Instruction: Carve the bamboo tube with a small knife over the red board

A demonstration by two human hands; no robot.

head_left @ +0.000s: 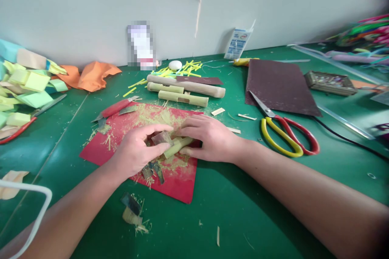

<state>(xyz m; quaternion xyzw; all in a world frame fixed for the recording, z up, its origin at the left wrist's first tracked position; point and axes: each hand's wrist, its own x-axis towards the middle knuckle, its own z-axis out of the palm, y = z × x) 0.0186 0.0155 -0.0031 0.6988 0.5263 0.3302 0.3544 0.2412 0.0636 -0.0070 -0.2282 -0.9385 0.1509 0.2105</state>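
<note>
A broad green tabletop [243, 214] is being partly covered by a red rectangular sheet [179, 190] strewn with pale yellowish dust [152, 116]. Small glinting bits [330, 79] are being held in a shallow, brownish rectangular box [334, 91] at the right. Over the sheet, a short, pale-green, bamboo-like tube [174, 149] is being gripped by the right hand [209, 137], with fingers bent close together opposite the thumb. A small, brown, sandpaper-like piece [162, 139] is being pinched between thumb and forefinger of the left hand [133, 147], just beside the tube's left end.
</note>
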